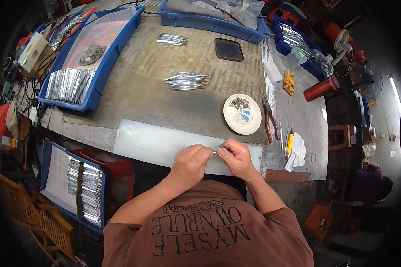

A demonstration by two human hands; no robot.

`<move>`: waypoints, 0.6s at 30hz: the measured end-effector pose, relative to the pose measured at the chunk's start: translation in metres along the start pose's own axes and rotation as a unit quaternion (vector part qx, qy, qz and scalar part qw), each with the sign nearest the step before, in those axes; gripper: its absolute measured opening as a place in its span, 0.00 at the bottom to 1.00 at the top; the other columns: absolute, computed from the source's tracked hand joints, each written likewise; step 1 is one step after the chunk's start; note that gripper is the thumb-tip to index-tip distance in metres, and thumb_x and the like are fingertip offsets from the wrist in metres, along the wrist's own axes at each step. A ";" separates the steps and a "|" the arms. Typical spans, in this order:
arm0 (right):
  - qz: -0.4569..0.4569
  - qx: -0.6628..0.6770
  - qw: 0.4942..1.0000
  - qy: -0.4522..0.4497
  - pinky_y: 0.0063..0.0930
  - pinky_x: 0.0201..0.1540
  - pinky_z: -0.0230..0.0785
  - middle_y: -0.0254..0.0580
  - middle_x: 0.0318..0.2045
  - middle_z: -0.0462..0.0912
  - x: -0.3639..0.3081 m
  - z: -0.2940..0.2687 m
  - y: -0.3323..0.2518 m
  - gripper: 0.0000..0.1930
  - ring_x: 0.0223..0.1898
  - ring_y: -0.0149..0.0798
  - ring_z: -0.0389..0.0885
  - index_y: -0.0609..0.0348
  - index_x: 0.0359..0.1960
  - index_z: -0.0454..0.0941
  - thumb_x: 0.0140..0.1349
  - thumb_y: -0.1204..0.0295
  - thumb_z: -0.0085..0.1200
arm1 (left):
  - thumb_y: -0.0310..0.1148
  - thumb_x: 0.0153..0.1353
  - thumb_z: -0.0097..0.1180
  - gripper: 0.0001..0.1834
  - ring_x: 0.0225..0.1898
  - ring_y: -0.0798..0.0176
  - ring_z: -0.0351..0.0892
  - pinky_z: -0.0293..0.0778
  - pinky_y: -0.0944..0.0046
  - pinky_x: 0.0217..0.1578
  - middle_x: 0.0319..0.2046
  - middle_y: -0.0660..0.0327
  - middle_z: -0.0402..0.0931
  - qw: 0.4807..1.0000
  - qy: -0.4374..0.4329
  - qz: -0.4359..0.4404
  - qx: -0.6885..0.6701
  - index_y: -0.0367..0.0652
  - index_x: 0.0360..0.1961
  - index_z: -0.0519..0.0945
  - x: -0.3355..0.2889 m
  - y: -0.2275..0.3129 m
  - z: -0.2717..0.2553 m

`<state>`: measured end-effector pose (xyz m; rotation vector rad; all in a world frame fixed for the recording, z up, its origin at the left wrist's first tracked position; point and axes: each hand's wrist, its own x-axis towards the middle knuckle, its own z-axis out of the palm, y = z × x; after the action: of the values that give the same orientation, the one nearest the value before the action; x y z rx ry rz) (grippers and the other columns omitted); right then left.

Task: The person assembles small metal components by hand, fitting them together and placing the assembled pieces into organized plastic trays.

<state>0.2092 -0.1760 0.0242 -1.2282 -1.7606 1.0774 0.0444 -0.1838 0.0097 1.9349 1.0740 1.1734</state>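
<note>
My left hand point(189, 164) and my right hand point(237, 158) meet over the pale plastic board point(151, 140) at the table's near edge. Both have closed fingers, pinching a thin silver metal rod point(214, 152) from either side. Only a short bit of the rod shows between the fingertips; the fingers hide the rest. Just beyond my right hand, a white dish point(240, 129) holds small metal parts and bright blue bits. Farther off lie two loose bundles of slim silver rods, a nearer bundle point(187, 81) and a farther bundle point(172, 39).
Right of the dish lie red-handled pliers point(270, 120), a yellow-handled tool point(290, 141) and a white cloth point(296, 153). A blue tray point(93, 100) with more rods stands at the left. A black tray point(229, 49) and red cylinder point(321, 88) sit farther back.
</note>
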 end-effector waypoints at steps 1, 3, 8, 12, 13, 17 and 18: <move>0.000 0.000 1.000 0.000 0.22 0.20 0.58 0.38 0.14 0.69 0.000 0.000 0.001 0.10 0.17 0.27 0.65 0.63 0.21 0.69 0.55 0.70 0.49 | 0.23 0.50 0.50 0.03 0.21 0.54 0.69 0.66 0.62 0.22 0.19 0.55 0.68 0.999 0.005 0.025 0.036 0.35 0.27 0.72 0.000 0.000 0.000; 0.071 0.078 0.994 -0.022 0.21 0.20 0.57 0.35 0.13 0.68 0.000 -0.001 0.005 0.12 0.17 0.26 0.63 0.64 0.21 0.68 0.58 0.68 0.46 | 0.23 0.51 0.50 0.03 0.21 0.54 0.69 0.66 0.62 0.22 0.19 0.55 0.68 1.000 0.000 -0.015 -0.014 0.35 0.27 0.73 0.002 0.001 0.000; 0.041 0.086 0.995 -0.008 0.20 0.20 0.58 0.33 0.14 0.68 0.003 -0.006 0.007 0.13 0.18 0.25 0.63 0.64 0.22 0.68 0.60 0.67 0.44 | 0.24 0.51 0.50 0.03 0.22 0.55 0.71 0.66 0.63 0.23 0.20 0.54 0.70 0.993 -0.023 -0.089 -0.080 0.34 0.28 0.73 0.002 0.002 -0.002; 0.008 0.040 0.999 -0.017 0.22 0.21 0.59 0.37 0.15 0.69 0.003 -0.008 0.003 0.11 0.18 0.29 0.66 0.64 0.22 0.69 0.57 0.69 0.47 | 0.25 0.52 0.51 0.04 0.23 0.58 0.72 0.67 0.65 0.24 0.22 0.54 0.72 0.985 -0.033 -0.126 -0.116 0.34 0.28 0.74 0.001 0.001 -0.002; 0.008 0.040 0.999 -0.017 0.22 0.21 0.59 0.37 0.15 0.69 0.004 -0.008 0.001 0.11 0.18 0.29 0.66 0.64 0.22 0.69 0.57 0.69 0.47 | 0.25 0.52 0.51 0.05 0.23 0.58 0.72 0.67 0.65 0.24 0.22 0.54 0.72 0.982 -0.032 -0.134 -0.127 0.34 0.28 0.74 0.001 0.001 -0.001; -0.101 -0.074 0.992 -0.024 0.27 0.21 0.60 0.43 0.17 0.72 0.006 -0.006 0.001 0.09 0.18 0.38 0.70 0.64 0.22 0.70 0.52 0.70 0.52 | 0.25 0.52 0.51 0.05 0.23 0.60 0.72 0.67 0.66 0.24 0.23 0.54 0.72 0.977 -0.050 -0.152 -0.139 0.34 0.28 0.73 0.001 0.000 -0.001; -0.127 -0.099 0.987 -0.023 0.28 0.21 0.61 0.45 0.17 0.72 0.005 -0.007 0.002 0.09 0.19 0.41 0.71 0.64 0.22 0.70 0.51 0.70 0.53 | 0.25 0.52 0.51 0.04 0.23 0.59 0.72 0.66 0.66 0.24 0.22 0.54 0.71 0.977 -0.048 -0.146 -0.150 0.34 0.28 0.73 0.000 0.000 0.000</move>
<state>0.2141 -0.1689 0.0256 -1.0637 -2.0353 0.8049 0.0447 -0.1837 0.0100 1.5278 1.0235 1.0017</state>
